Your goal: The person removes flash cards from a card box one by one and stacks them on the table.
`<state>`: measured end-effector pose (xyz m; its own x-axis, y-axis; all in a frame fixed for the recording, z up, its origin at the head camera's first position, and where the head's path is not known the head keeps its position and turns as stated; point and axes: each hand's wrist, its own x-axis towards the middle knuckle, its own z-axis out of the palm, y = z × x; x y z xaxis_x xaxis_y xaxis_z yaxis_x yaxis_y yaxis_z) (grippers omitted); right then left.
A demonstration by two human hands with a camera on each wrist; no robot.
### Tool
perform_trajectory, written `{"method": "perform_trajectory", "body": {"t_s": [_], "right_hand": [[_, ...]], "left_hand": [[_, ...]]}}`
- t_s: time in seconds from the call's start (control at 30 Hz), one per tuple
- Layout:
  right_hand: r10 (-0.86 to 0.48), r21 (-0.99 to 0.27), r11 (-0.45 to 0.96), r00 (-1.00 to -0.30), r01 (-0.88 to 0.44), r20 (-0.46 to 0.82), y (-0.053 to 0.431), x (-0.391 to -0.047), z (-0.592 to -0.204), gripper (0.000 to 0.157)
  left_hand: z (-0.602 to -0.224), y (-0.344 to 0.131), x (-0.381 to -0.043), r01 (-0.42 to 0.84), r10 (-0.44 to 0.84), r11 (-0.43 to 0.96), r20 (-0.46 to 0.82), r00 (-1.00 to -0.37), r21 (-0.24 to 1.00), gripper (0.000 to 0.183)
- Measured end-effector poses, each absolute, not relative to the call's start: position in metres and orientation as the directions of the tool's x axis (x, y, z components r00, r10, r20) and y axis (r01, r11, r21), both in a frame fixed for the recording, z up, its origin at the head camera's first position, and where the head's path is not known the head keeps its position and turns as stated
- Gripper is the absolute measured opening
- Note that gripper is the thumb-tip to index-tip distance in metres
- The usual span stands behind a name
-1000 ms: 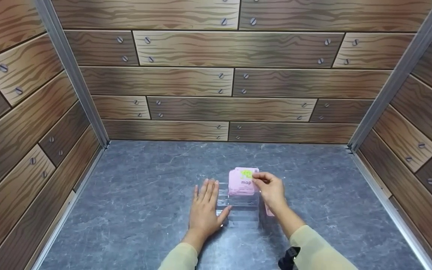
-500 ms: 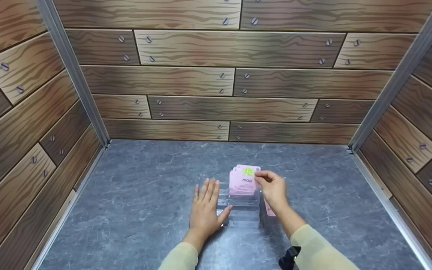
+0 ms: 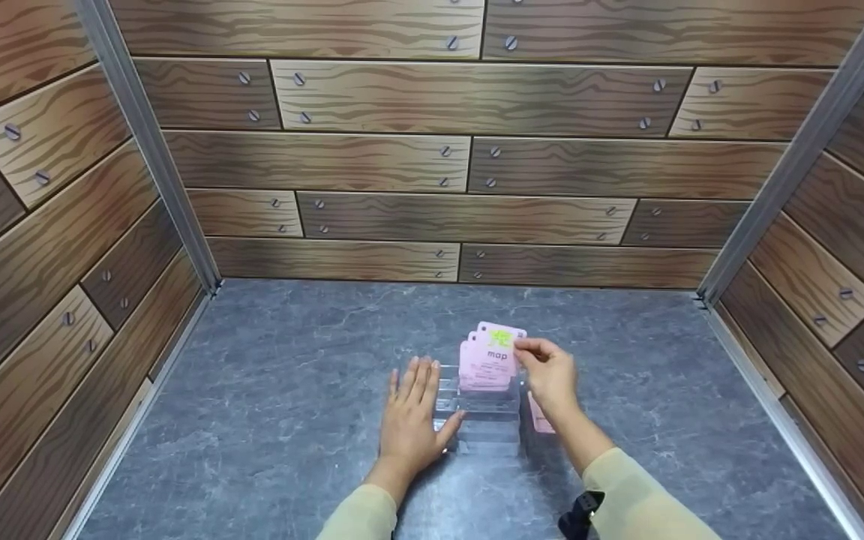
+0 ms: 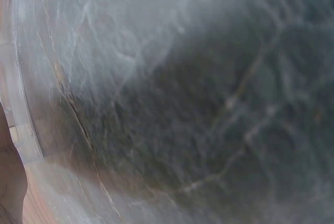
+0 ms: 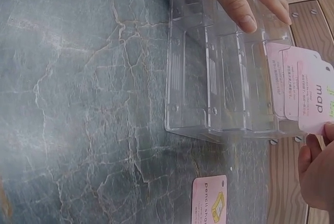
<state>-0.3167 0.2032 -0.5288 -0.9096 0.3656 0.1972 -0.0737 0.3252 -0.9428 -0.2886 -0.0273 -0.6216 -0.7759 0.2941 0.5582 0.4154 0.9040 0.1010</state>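
My right hand (image 3: pixel 554 379) pinches a pink flashcard (image 3: pixel 498 352) printed "map" by its right edge. The card stands tilted and higher than the other pink flashcards (image 5: pixel 291 91), which fan out behind or below it in the rearmost tier of a clear plastic stepped organizer (image 5: pixel 198 72). My left hand (image 3: pixel 411 420) rests with straight fingers on the organizer's left part, its thumb over the front tiers. The right wrist view shows those front tiers without cards. In the left wrist view only an edge of the left hand (image 4: pixel 10 182) appears.
Another pink flashcard (image 5: pixel 210 200), with a yellow pencil sharpener drawing, lies on the grey marbled table (image 3: pixel 289 360) to the right of the organizer, partly under my right forearm. Wood-patterned walls (image 3: pixel 372 217) enclose the back and both sides.
My right hand has raised the "map" card slightly up and to the right, tilting it, so more of the cards beneath shows. The left hand stays in place.
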Motion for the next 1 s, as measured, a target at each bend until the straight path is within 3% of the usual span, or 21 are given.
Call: {"method": "perform_trajectory", "body": {"t_s": [1.0], "right_hand": [[0.379, -0.98, 0.1, -0.904, -0.172, 0.197, 0.206, -0.313, -0.509, 0.024]], "left_hand": [[-0.621, -0.027, -0.289, 0.424, 0.29, 0.899, 0.567, -0.771, 0.115, 0.09]]}}
